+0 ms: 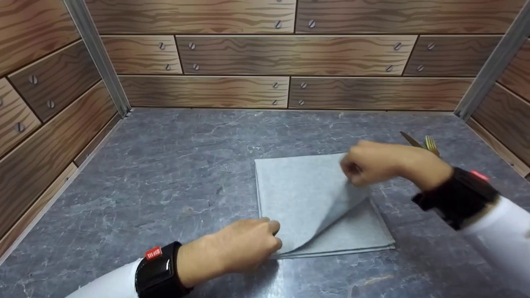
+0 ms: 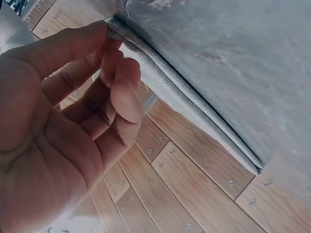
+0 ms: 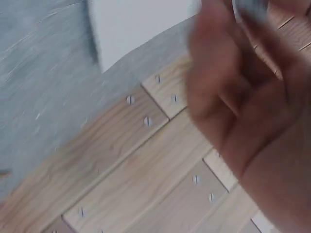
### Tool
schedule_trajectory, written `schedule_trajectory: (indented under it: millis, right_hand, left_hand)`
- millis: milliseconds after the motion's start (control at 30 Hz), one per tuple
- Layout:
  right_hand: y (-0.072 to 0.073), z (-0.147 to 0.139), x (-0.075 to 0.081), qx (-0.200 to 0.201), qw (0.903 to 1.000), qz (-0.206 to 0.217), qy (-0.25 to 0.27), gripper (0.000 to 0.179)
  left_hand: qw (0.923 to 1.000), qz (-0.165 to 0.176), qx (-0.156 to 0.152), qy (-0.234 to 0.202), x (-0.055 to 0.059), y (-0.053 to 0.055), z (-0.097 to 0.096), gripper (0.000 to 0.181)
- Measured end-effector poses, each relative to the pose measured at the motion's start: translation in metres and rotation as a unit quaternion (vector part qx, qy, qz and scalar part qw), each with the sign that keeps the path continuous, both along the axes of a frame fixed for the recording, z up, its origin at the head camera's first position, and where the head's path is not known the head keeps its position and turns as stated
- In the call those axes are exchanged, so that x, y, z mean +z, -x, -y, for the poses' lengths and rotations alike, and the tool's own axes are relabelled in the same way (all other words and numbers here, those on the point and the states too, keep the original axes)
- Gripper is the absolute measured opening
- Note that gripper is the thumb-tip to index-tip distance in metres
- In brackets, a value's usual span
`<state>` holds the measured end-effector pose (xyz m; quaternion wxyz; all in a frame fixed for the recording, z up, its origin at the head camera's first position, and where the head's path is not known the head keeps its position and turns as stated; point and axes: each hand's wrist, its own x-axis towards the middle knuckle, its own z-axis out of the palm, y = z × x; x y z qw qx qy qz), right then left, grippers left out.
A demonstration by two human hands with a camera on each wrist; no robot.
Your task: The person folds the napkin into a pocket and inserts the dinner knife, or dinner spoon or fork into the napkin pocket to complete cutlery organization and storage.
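**Grey-blue cloth napkin: pinched at 2 spots, top layer peeled up**

Napkin (image 1: 294, 190) lies folded on the marbled grey tabletop (image 1: 186, 165), right of center in head view. Left hand (image 1: 248, 242): thumb and finger clamped on its near-left corner, other fingers curled. Right hand (image 1: 372, 163): fingertips together on the raised top layer, above the napkin's right side; blurred in right wrist view. Napkin looks plain, roughly square, layers stacked at the edges; lifted flap slants diagonally, layer beneath exposed. Fork (image 1: 431, 144) and knife (image 1: 410, 138) sit beyond right wrist.

Right hand (image 1: 366, 162) raised, pinching — left hand (image 1: 248, 244) lower, curled.
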<state>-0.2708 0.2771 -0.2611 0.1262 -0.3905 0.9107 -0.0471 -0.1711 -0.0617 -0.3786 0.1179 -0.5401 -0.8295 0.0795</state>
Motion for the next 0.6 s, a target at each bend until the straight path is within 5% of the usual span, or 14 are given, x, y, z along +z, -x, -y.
schedule_trajectory:
  millis: [100,133,367,600]
  right_hand:
    - [0.020,0.027,-0.002,0.011,0.9968,-0.060,0.052,0.010]
    - [0.027,0.037,-0.004,0.014,0.9954,-0.070,0.064,0.008]
    - [0.084,0.093,-0.040,0.031,0.9932,-0.062,0.093,0.010]
    - [0.230,0.104,-0.161,0.075,0.9873,-0.077,0.117,0.012]
  left_hand:
    - [0.9999,-0.013,-0.006,0.000,0.004,-0.001,0.000,0.013]
    - [1.0000,-0.002,-0.004,0.009,0.016,-0.006,-0.001,0.013]
    - [0.9981,-0.040,-0.009,0.046,0.022,-0.015,0.000,0.012]
    - [0.9956,-0.072,-0.015,0.058,0.026,-0.023,0.003,0.023]
